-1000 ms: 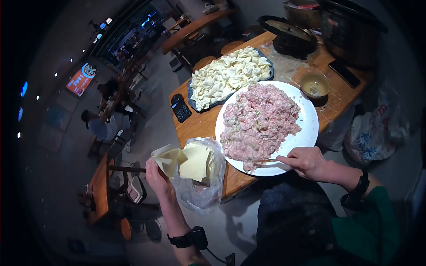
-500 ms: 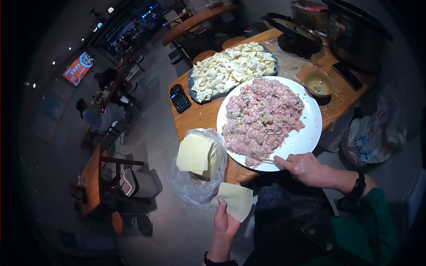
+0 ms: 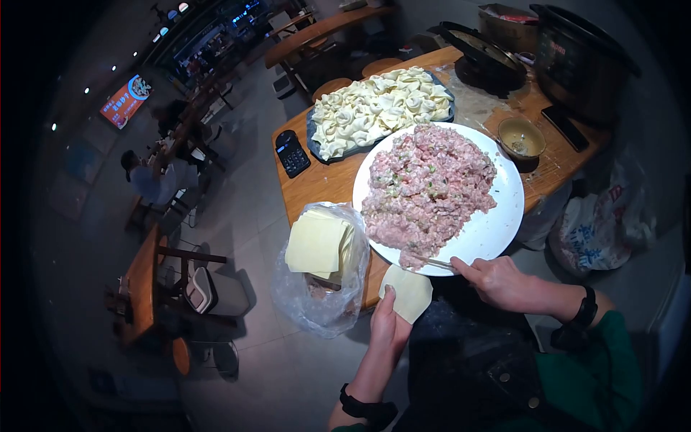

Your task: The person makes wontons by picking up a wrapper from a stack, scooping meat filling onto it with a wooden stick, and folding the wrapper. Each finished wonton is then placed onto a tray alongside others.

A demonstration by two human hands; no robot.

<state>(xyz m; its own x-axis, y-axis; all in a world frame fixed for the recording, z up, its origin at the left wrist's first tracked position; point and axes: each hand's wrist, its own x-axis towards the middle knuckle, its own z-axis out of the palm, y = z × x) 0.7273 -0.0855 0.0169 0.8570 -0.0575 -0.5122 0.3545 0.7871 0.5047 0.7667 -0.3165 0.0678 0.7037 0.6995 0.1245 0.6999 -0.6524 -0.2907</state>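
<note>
My left hand [image 3: 389, 324] pinches a square dough wrapper [image 3: 410, 294] just below the rim of a large white plate [image 3: 497, 227]. Minced meat with green bits [image 3: 432, 191] is heaped on that plate. In my right hand [image 3: 500, 282] is a thin flat stick [image 3: 442, 264], whose tip touches a small lump of meat at the plate's near edge. A stack of wrappers [image 3: 315, 243] rests in an opened clear plastic bag [image 3: 309, 309], left of the plate. Beyond the plate, folded wontons [image 3: 381, 108] cover a dark tray [image 3: 314, 144].
On the wooden table [image 3: 302, 194] are a black keypad phone [image 3: 291, 155], a small bowl [image 3: 521, 138], a smartphone [image 3: 565, 128], a black pan [image 3: 481, 54] and a large dark cooker [image 3: 581, 61]. A filled plastic bag [image 3: 594, 230] stands at right. People sit in the background.
My left hand has moved up and right with the wrapper, bringing it close to the plate's rim. My right hand and the stick have hardly moved.
</note>
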